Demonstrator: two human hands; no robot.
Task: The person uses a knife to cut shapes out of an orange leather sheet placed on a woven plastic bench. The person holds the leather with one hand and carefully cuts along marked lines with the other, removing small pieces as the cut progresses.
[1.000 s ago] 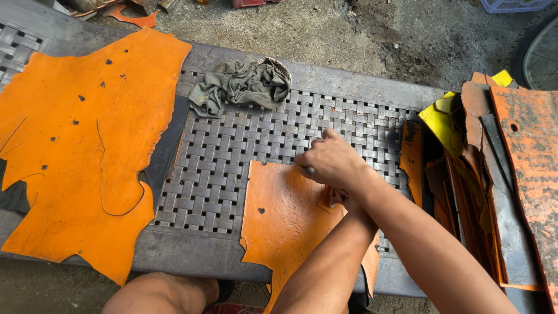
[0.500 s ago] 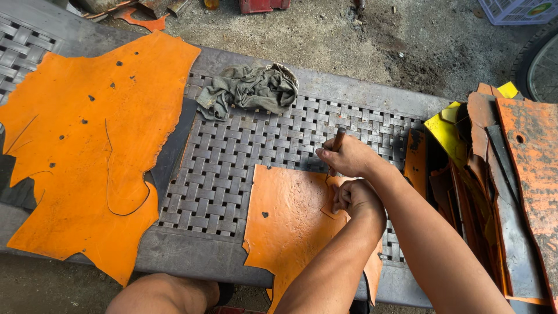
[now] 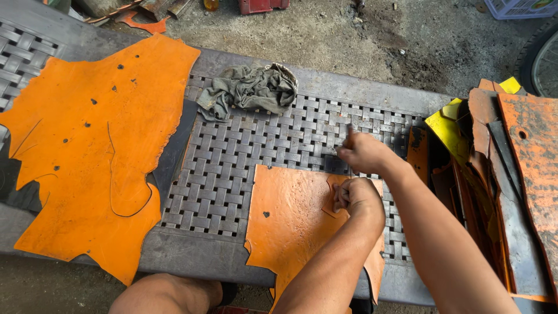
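Note:
A small orange sheet point(image 3: 290, 215) lies on the grey woven bench point(image 3: 232, 168) in front of me. My left hand point(image 3: 357, 199) is curled over the sheet's right part, pinching a cut flap of it. Just beyond, my right hand point(image 3: 365, 152) grips a thin knife point(image 3: 349, 132) that stands nearly upright, its lower end hidden behind my left hand near the sheet's far edge. The two hands almost touch.
A large orange sheet point(image 3: 99, 151) with small holes and curved cut lines covers the bench's left side. A crumpled grey-green rag point(image 3: 250, 88) lies at the back. Orange, yellow and dark scraps point(image 3: 500, 168) are stacked at the right. Dirt ground lies beyond.
My right hand has moved away from me and slightly right along the sheet's far edge with the knife. My left hand followed and now sits higher on the sheet.

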